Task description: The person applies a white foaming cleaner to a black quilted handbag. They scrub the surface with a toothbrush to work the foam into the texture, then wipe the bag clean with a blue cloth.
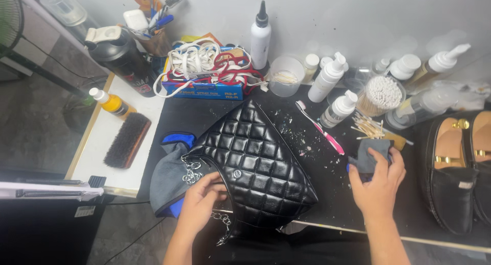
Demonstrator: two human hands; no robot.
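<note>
On black mat [327,193]: one quilted bag [255,163], two loafers [460,173]

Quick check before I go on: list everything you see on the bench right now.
quilted bag: 1, black, centre of mat
chain: 1, silver, on the bag's left edge
large cloth: 1, grey and blue, under the bag's left side
small cloth: 1, grey, in right hand
toothbrush: 1, pink, right of bag
shoe brush: 1, dark, left white ledge
bottles: several, mostly white, along wall
cotton swabs: 1 tub, white, back right
laces: 1 tangle, white and red, on blue box
loafers: 2, black, far right
left hand: on the bag's lower edge
right hand: gripping the small cloth
</note>
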